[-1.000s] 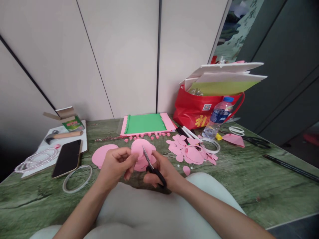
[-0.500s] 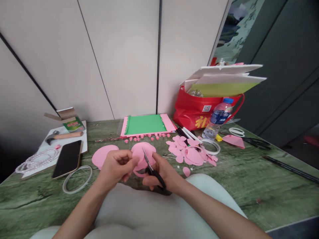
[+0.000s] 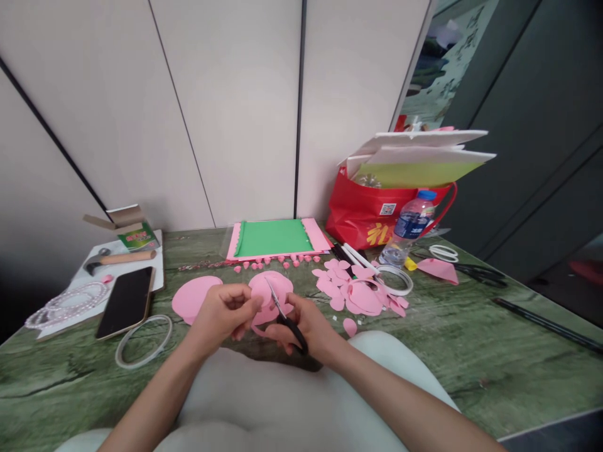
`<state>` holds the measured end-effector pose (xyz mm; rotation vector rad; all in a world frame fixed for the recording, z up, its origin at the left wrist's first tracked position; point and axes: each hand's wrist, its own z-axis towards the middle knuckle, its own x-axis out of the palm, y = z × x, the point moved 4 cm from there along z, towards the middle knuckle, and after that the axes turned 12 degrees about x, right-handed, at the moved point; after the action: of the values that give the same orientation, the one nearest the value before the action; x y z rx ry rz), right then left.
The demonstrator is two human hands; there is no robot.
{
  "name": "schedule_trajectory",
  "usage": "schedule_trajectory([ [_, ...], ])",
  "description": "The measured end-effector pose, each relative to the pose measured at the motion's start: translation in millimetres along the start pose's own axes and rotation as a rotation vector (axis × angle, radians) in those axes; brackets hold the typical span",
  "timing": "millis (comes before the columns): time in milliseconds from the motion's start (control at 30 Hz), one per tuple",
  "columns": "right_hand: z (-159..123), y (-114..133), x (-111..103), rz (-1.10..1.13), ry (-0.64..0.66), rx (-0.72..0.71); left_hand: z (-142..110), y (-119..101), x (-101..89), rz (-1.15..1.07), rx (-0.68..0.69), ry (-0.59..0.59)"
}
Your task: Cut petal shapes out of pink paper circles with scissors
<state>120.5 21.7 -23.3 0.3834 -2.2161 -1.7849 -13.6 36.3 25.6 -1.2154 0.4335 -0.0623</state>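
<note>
Between the finger and thumb of my left hand (image 3: 228, 311) is a rounded piece of pink paper (image 3: 281, 285). My right hand (image 3: 306, 323) is closed around the black handles of a pair of scissors (image 3: 296, 333). Their metal blades point up and away over the pink paper and look nearly closed. A curled strip of the paper hangs below, partly behind my fingers. Left of my left hand lies a pink paper oval (image 3: 193, 297). Pink flower-shaped cut-outs (image 3: 334, 282) are heaped to the right, with a small pink petal (image 3: 350, 326) nearer me.
At the back lies a green sheet (image 3: 276, 237) on pink paper, with small pink buds in front. Left are a phone (image 3: 126, 301), hammer (image 3: 122, 258), bead string (image 3: 70, 304) and tape roll (image 3: 144, 342). Right stand a red bag (image 3: 351, 207) and water bottle (image 3: 409, 229); another tape roll (image 3: 409, 285) lies nearby.
The view has shifted slightly. My right hand and the scissors have turned a little at the paper, and the handles sit slightly closer together. My left hand keeps its hold.
</note>
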Motion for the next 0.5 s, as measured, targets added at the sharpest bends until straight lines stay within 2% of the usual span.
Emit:
schedule_trajectory([
  [300, 5, -6, -3, 0.017, -0.028, 0.012, 5, 5, -1.5, 0.065, 0.003, 0.01],
  [400, 7, -7, -5, 0.052, -0.031, -0.01, 5, 10, -3.9, -0.061, -0.051, 0.022],
  [500, 9, -5, -12, 0.091, -0.087, -0.071, 6, 15, -4.3, -0.249, -0.119, 0.052],
])
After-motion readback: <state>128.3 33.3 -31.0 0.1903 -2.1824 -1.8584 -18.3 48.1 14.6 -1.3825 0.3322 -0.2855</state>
